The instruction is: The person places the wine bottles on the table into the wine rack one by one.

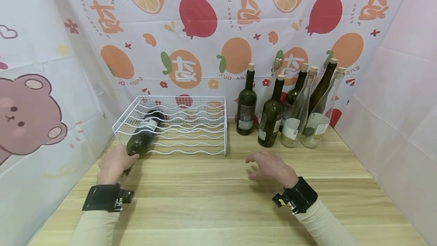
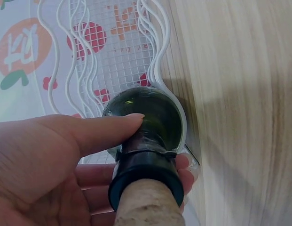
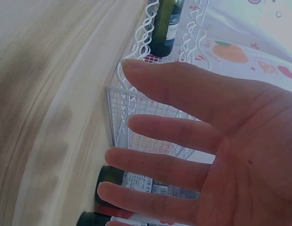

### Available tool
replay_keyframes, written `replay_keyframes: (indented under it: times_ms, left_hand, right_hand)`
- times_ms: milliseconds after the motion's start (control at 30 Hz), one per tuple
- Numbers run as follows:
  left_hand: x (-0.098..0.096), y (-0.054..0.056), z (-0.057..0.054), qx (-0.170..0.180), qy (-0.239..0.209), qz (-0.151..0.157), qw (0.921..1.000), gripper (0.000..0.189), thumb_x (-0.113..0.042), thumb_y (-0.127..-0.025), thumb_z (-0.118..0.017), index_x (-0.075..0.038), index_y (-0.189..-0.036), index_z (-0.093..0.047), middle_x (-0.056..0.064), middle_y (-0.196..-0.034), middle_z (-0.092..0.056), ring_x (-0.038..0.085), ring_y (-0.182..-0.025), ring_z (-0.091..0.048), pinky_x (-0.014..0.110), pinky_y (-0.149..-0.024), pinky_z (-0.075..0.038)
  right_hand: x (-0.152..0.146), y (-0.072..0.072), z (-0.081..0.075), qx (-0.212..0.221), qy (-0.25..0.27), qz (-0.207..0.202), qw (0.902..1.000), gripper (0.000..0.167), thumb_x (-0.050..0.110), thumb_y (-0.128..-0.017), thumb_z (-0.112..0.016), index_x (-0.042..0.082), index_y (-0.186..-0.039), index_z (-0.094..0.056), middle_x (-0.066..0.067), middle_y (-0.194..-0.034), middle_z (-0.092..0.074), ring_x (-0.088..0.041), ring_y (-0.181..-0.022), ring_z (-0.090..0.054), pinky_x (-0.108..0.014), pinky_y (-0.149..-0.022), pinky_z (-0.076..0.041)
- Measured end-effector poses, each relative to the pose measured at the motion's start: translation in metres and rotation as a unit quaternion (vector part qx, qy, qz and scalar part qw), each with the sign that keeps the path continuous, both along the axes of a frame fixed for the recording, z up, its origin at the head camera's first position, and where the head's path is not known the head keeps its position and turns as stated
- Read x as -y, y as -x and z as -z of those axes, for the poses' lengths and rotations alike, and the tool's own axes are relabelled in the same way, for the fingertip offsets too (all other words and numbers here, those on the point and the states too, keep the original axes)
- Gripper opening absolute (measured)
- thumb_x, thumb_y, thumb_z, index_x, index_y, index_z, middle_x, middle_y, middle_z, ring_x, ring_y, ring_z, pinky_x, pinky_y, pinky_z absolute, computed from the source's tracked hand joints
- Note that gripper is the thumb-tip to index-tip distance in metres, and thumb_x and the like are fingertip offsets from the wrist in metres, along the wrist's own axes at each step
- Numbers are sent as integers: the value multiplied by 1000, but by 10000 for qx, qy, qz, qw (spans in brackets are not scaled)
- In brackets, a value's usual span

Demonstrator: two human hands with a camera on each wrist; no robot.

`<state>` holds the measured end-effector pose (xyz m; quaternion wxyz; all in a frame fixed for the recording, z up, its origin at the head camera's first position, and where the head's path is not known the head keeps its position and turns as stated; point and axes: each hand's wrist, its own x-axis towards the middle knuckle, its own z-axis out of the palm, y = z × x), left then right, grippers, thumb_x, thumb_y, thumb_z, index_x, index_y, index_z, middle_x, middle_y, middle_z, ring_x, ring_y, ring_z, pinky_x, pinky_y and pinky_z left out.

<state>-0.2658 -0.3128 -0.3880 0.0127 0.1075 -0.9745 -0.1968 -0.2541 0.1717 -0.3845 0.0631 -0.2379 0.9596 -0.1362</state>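
Observation:
A dark green wine bottle [image 1: 141,137] with a pale label lies on its side in the left part of a white wire wine rack [image 1: 225,132], its neck toward me. My left hand [image 1: 114,164] grips the neck. In the left wrist view the thumb [image 2: 113,128] lies along the neck and shoulder while fingers curl round from the other side, and a cork [image 2: 149,207] sticks out of the mouth. Over the table in front of the standing bottles, my right hand [image 1: 271,167] is held with fingers loosely spread and nothing in it.
Several corked bottles stand together at the back right, among them a dark green bottle [image 1: 246,105], another green bottle [image 1: 271,119] and a clear bottle [image 1: 319,124]. Printed cloth [image 1: 211,60] hangs behind and at both sides of the wooden table [image 1: 191,200].

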Motion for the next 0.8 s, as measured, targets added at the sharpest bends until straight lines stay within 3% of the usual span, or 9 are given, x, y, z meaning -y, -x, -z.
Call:
replay_keyframes:
  times_ms: [200, 433, 800]
  left_hand:
    - [-2, 0, -1, -14, 10, -4, 10000, 39, -38, -92, -65, -3, -76, -59, 18, -71, -64, 36, -72, -63, 46, -61, -42]
    - [-2, 0, -1, 29, 25, 40, 10000, 40, -38, -93, -66, 1, -86, -60, 25, -82, -64, 39, -77, -62, 47, -63, -42]
    - [0, -4, -5, 337, -110, 247, 9991, 31, -29, -93, -54, -4, -74, -58, 12, -66, -62, 28, -63, -60, 45, -63, -41]
  right_hand:
    - [-2, -1, 0, -42, 83, -97, 9999, 48, 26, -82, -87, 10, -125, -73, -8, -130, -72, -31, -120, -67, -51, -101, -53]
    - [-1, -3, 0, 52, 126, -65, 9999, 50, 25, -82, -87, 10, -126, -72, -9, -132, -72, -31, -122, -66, -52, -103, -52]
    - [-1, -2, 3, 45, 235, -62, 9997, 50, 26, -81, -87, 11, -126, -72, -8, -132, -72, -31, -123, -66, -53, -103, -52]
